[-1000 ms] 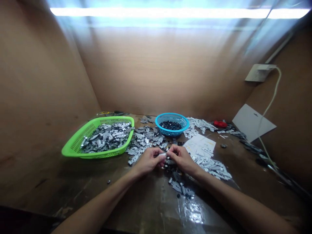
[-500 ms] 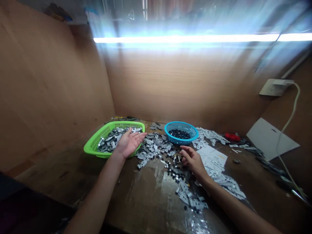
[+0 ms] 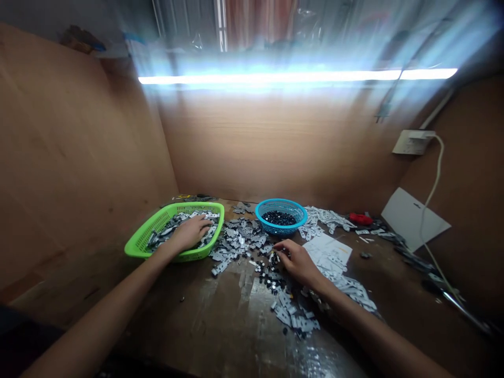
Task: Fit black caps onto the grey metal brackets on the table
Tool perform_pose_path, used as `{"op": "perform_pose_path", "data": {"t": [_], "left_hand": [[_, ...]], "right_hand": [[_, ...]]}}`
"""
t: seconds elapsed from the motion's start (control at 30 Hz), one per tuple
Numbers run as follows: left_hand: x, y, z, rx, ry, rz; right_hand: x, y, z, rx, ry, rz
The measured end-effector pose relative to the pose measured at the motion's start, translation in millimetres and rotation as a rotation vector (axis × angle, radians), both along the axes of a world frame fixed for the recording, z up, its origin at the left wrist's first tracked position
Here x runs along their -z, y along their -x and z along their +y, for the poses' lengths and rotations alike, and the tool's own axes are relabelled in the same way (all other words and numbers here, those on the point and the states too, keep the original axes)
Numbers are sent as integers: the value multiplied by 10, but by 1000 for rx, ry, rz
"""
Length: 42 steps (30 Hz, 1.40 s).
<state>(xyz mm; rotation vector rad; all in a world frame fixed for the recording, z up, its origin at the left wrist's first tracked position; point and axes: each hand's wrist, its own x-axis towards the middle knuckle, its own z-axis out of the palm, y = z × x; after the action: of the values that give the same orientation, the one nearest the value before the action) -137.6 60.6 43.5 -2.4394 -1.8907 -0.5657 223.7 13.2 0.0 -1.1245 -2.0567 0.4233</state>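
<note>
My left hand [image 3: 192, 232] lies palm down over the light green basket [image 3: 136, 245], its fingers stretched out and a little apart on the grey and white flat plastic pieces [image 3: 167, 229] inside. No held piece shows in it. My right hand [image 3: 300, 261] is low over the table beside a scatter of small black round pieces [image 3: 271, 283]. Its thumb and fingertips are bent close together, and whatever lies between them is too small to make out. Just beyond it stands a blue round basket [image 3: 258, 213] with black round pieces [image 3: 279, 218] in it.
Loose grey pieces [image 3: 240, 239] are heaped between the baskets. White pieces [image 3: 356, 291] and a paper sheet [image 3: 342, 251] lie right of my right hand. Farther right are a red object [image 3: 360, 219], a white card [image 3: 413, 215] and a hanging cable [image 3: 433, 186]. Wooden panels [image 3: 252, 152] enclose the table.
My left hand has turned from palm up to palm down and gone down onto the pieces in the green basket. The right hand stays by the black pieces. The view has shifted slightly.
</note>
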Motion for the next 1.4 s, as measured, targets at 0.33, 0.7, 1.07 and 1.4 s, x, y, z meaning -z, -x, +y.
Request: {"op": "perform_pose_path", "data": {"t": [0.33, 0.7, 1.07, 1.4], "left_hand": [[-336, -174, -258, -334, -205, -150], [165, -1587, -612, 249, 51, -642], [295, -1679, -811, 413, 129, -678], [498, -1550, -603, 133, 784, -1429]], "right_hand": [[-224, 479, 400, -3, -19, -639], [-334, 175, 131, 40, -44, -548], [-65, -65, -255, -12, 75, 7], [55, -146, -282, 258, 100, -455]]}}
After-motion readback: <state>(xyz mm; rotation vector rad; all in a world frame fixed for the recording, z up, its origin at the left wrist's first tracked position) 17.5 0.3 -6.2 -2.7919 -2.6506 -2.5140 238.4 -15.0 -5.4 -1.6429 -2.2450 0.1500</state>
